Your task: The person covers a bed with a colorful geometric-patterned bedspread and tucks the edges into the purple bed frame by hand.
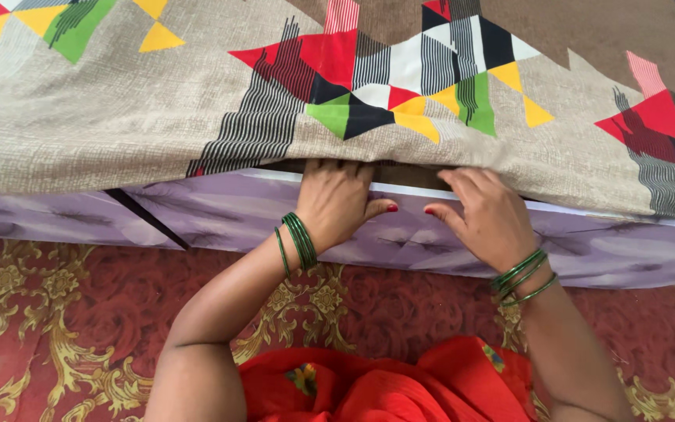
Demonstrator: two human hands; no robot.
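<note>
We judge bedsheet (197,117) soft, light; left hand (336,202), right hand (487,215) fingers tucked under its edge mid-frame, against mattress (236,211).

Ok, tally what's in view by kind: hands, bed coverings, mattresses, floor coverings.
Hands: 2, left hand and right hand, fingers tucked under the sheet edge.
Beige geometric-print bedsheet: 1
Lilac padded mattress: 1
Red-and-gold patterned carpet: 1
Total: 5

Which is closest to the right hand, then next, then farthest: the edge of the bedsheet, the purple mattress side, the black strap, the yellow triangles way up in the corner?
From the right hand:
1. Bedsheet edge, at its fingertips.
2. Purple mattress side, under the palm; nearly tied with the first.
3. Black strap, far left.
4. Yellow triangles, upper left.
</note>
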